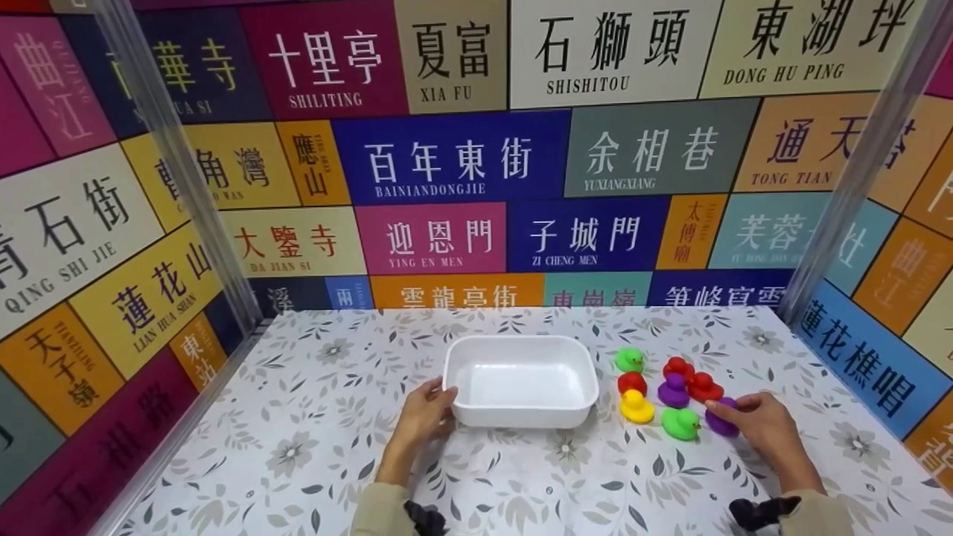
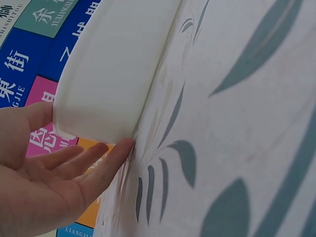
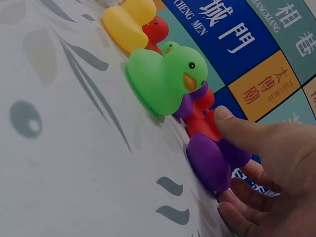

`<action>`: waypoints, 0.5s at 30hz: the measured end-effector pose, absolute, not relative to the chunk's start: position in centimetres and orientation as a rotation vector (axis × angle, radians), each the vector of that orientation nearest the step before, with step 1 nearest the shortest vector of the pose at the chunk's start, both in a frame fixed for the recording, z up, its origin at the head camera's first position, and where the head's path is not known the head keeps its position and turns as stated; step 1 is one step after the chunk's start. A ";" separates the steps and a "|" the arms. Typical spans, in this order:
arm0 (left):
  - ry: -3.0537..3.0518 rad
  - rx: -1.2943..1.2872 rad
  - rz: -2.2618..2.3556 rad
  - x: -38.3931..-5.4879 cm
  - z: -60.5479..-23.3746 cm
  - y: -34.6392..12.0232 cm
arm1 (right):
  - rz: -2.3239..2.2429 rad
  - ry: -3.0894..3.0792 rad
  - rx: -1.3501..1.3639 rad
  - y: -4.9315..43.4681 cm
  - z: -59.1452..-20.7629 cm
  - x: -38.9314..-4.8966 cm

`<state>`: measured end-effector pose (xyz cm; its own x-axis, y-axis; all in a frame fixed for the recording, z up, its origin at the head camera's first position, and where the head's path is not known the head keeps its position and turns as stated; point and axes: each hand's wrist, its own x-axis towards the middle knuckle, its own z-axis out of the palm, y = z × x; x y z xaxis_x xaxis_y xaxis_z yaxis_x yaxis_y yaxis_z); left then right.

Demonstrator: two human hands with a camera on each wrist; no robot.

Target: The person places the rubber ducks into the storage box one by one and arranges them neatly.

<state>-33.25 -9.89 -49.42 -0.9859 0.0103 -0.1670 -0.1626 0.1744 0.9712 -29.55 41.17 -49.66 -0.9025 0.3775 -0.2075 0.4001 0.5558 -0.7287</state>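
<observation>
A white plastic container [image 1: 521, 417], rectangular with rounded corners, stands on the table. My left hand [image 1: 428, 409] holds its left end; in the left wrist view the thumb is at the rim and the fingers [image 2: 106, 170] lie along the outer wall. To the right is a loose group of rubber ducks. My right hand [image 1: 767, 432] grips the rightmost one, a purple rubber duck [image 3: 210, 163], between thumb and fingers, low at the tabletop. Close beside it sit a green duck [image 1: 680, 424] and a red duck [image 1: 706, 388].
Between the container and the nearer ducks are a yellow duck [image 1: 636, 408], a red duck [image 1: 631, 383] and a green duck [image 1: 630, 360]. Another purple duck [image 1: 673, 391] and a red duck [image 1: 677, 368] stand mid-group. Sign-printed walls [image 1: 447, 156] enclose the flower-patterned table [image 1: 298, 387].
</observation>
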 end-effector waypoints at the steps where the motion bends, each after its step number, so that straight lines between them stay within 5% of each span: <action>1: 2.297 -0.146 1.934 -33.3 -49.4 -9.9 | -1.299 2.754 0.690 41.1 -49.6 -29.5; 15: 2.310 -0.134 1.936 -33.3 -49.5 -9.8 | -1.335 2.692 0.655 40.7 -47.1 -29.0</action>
<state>-33.27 -9.78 -49.47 -0.9883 0.0121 -0.1518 -0.1473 0.1756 0.9734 -29.01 40.67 -47.12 -0.9072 0.3436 -0.2426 0.4011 0.5331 -0.7449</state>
